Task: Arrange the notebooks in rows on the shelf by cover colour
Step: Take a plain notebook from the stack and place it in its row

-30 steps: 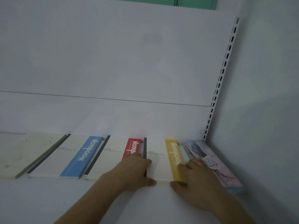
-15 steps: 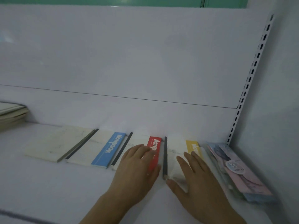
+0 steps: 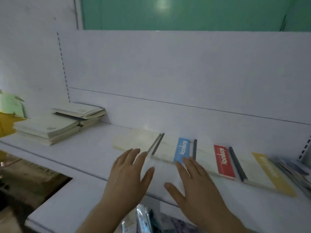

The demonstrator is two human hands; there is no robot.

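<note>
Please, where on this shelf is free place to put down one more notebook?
Bare shelf lies between the cream stack and the plain cream notebook, and along the front edge. From the blue-striped notebook rightward to the yellow-striped notebook it is crowded.

the light was dim, flat and bluish, with only faint shadows on the white shelf (image 3: 80,158). a soft glare spot shone on the green panel (image 3: 168,12) overhead. motion blur smeared both hands and the notebooks (image 3: 225,161). straight lines bowed toward the edges, and the lower corners were murky and unfocused.
</note>
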